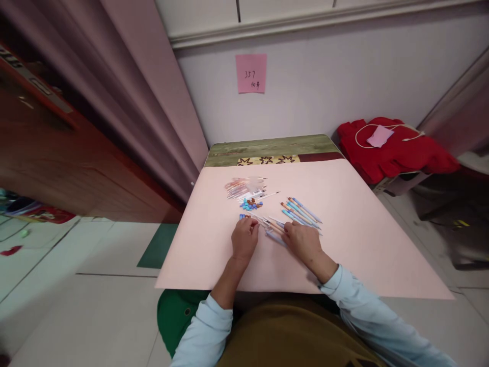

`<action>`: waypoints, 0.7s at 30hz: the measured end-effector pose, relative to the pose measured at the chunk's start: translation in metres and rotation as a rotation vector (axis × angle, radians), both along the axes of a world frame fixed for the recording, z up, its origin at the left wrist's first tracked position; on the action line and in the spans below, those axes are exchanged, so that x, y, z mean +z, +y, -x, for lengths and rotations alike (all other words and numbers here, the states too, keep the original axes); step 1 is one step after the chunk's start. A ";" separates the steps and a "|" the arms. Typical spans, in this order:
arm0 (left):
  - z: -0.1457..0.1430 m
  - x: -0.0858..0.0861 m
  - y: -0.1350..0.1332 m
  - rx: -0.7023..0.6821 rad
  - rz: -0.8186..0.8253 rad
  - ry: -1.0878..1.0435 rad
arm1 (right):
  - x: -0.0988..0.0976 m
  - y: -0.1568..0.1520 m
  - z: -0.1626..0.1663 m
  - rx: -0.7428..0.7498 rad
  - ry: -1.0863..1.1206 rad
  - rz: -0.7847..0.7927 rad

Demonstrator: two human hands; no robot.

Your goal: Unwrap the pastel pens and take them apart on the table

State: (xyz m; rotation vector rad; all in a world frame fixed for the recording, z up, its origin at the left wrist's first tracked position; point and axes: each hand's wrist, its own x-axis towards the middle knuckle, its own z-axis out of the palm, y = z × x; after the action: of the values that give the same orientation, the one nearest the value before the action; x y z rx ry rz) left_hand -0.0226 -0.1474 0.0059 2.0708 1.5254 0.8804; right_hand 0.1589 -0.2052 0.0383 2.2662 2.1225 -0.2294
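Observation:
My left hand (244, 239) is closed in a pinch over the pink sheet; whatever is between its fingertips is too small to make out. Just beyond it lie a few blue and brown pieces (244, 216) and a small pile of blue, turquoise and brown caps (251, 204). My right hand (303, 242) has its fingers closed on a slim pen (275, 226), whose dark tip points left. Loose pen parts (260, 219) lie between the hands. Beyond my right hand, several pens with blue and brown ends (300, 210) lie side by side at a slant.
Pale and clear pen parts (244, 187) form a heap at the back of the pink sheet (367, 244), which covers most of the table (225, 152). A red cloth (397, 158) with a white cord is at the right. A pink note (251, 74) sticks to the wall.

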 end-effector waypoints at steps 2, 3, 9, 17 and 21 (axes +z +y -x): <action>-0.002 0.003 -0.005 -0.085 0.089 0.011 | 0.000 -0.001 0.000 -0.015 -0.004 0.023; -0.003 0.004 -0.007 -0.143 0.132 0.025 | 0.000 -0.002 0.000 -0.020 -0.004 0.029; -0.018 0.001 -0.016 -0.274 0.201 0.107 | 0.001 -0.003 0.000 -0.059 0.008 0.016; -0.023 -0.001 -0.013 -0.227 0.177 0.110 | -0.004 0.005 0.004 -0.057 0.040 0.014; -0.016 -0.003 -0.007 -0.148 0.231 0.026 | -0.006 0.007 0.004 -0.064 0.057 0.039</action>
State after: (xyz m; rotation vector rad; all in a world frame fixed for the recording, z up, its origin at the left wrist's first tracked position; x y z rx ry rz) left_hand -0.0064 -0.1542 0.0033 2.0024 1.3934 0.5944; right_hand 0.1550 -0.1980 0.0327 2.3353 2.0535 -0.3379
